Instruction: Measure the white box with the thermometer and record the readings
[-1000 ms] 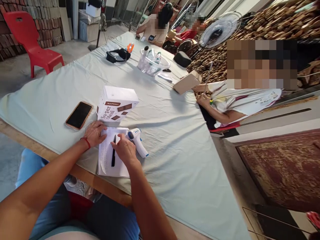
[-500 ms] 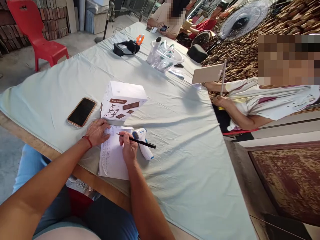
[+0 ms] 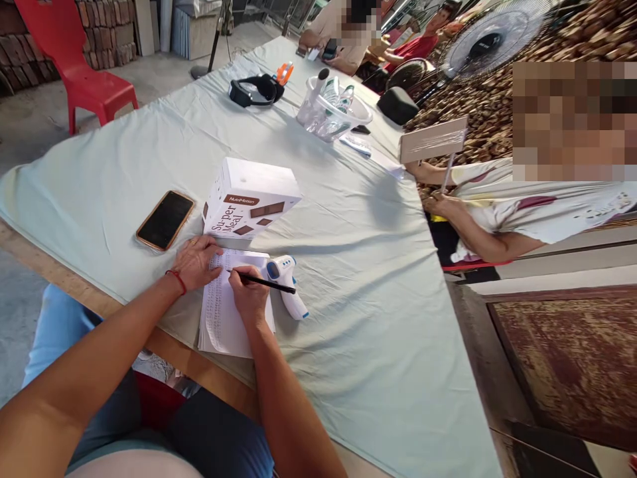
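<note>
We have the pen (image 3: 271,285) in the right hand (image 3: 247,292), thumb and fingers closed round it near the tip. Tip is at the upper part of the paper (image 3: 230,332); we can't tell if it touches. Back end slants right, crossing in front of the thermometer (image 3: 288,292) from our view. Paper is a stack near the table edge, small marks down its left side.

Left hand (image 3: 196,261) is palm down at the paper's upper left, fingers loosely spread; we see nothing gripped. Red bracelet (image 3: 177,281) on that wrist.

Thermometer lies just right of the paper. White box (image 3: 253,202) stands just beyond it, phone (image 3: 165,220) flat to the box's left. All on a pale cloth (image 3: 378,352).

Farther off we get a black headset (image 3: 255,91), a clear tub (image 3: 359,122) of bottles (image 3: 344,99) and a black case (image 3: 397,106). At right, another person (image 3: 507,212) holds up a cardboard piece (image 3: 434,141). Fan (image 3: 490,43) behind, red chair (image 3: 102,93) far left.
</note>
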`<state>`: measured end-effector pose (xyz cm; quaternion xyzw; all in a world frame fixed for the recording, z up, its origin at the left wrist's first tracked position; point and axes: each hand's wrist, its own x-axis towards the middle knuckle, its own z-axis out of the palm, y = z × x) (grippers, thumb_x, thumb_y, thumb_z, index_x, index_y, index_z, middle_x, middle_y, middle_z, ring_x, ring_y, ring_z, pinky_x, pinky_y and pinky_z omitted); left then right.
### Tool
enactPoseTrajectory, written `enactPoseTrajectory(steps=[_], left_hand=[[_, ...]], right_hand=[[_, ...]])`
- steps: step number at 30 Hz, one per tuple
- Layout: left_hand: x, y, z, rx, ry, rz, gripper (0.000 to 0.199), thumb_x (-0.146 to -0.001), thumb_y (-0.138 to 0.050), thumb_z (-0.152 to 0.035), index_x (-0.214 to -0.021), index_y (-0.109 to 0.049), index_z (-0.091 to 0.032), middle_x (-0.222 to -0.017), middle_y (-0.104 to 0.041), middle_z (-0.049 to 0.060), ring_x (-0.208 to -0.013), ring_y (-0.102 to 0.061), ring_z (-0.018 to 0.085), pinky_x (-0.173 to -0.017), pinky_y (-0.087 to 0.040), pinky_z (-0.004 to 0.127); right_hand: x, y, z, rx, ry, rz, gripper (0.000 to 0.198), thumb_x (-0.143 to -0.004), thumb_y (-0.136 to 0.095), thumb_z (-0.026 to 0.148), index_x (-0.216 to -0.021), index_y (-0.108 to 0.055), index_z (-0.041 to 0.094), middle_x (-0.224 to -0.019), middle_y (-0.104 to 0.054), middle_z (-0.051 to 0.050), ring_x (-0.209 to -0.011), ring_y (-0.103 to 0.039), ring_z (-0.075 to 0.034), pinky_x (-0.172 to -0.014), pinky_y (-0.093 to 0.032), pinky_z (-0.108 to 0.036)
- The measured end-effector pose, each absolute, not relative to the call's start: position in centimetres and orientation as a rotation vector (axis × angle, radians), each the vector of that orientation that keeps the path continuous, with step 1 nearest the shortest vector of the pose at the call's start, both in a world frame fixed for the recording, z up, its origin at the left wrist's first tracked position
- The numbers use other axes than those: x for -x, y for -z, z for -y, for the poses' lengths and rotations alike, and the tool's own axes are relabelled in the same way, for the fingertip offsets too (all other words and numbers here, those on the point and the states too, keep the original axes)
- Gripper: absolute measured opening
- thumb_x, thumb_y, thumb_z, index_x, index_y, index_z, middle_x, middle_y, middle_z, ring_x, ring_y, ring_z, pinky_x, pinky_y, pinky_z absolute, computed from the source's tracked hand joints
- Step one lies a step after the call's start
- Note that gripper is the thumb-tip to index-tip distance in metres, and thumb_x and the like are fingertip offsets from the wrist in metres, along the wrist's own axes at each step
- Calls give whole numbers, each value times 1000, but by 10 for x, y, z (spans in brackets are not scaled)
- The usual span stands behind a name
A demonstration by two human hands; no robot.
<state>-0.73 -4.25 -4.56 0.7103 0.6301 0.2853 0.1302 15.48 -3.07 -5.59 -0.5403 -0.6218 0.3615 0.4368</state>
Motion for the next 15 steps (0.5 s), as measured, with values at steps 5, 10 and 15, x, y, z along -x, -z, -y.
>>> enactPoseTrajectory(steps=[5, 10, 15], left_hand=[[7, 48, 42, -2047, -854, -1826, 33, -77, -68, -32, -108, -71, -21, -118, -61, 11, -113, -56, 34, -98, -46, 51], [5, 46, 43, -2044, -816, -1836, 33, -77, -69, -32, -108, -70, -21, -119, -62, 11, -114, -56, 33, -98, -46, 50], [4, 44, 43, -2045, -795, -1841, 33, -77, -70, -30, -108, -70, -20, -119, -63, 12, -115, -56, 34, -99, -46, 51]], right_hand=[[-158, 57, 31, 1343, -874, 1597, 18, -73, -54, 41, -68, -60, 24, -68, -66, 0, -67, -58, -18, -74, -51, -35], [-158, 59, 31, 1354, -863, 1615, 19, -73, -53, 41, -68, -60, 24, -69, -66, -1, -67, -58, -19, -75, -51, -35], [-156, 58, 32, 1347, -854, 1624, 19, -73, -53, 42, -68, -60, 24, -68, -66, -1, -66, -58, -19, -73, -51, -35]])
